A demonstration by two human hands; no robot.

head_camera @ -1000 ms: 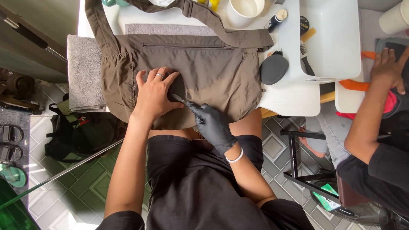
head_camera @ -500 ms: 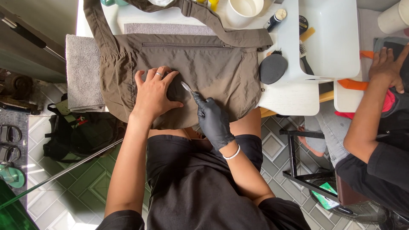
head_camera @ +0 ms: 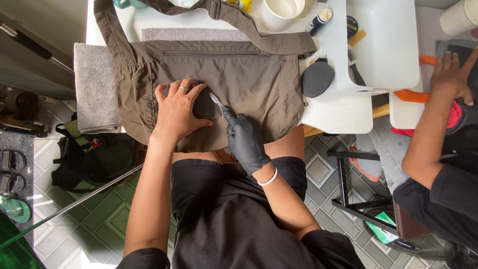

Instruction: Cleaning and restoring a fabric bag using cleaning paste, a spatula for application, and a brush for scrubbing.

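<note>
An olive-brown fabric bag with a zip and a long strap lies flat on a white table, partly over a grey towel. My bare left hand, wearing a ring, presses flat on the bag's lower left part. My right hand, in a black glove with a white bracelet at the wrist, holds a small silvery tool whose tip touches the fabric just right of my left hand.
A black oval brush, a white tub, a white cup and a small bottle stand on the table. Another person's arm reaches in at the right. A dark backpack lies on the tiled floor.
My gloved right hand has slid slightly along the bag with the tool. My left hand has stayed pressed on the fabric.
</note>
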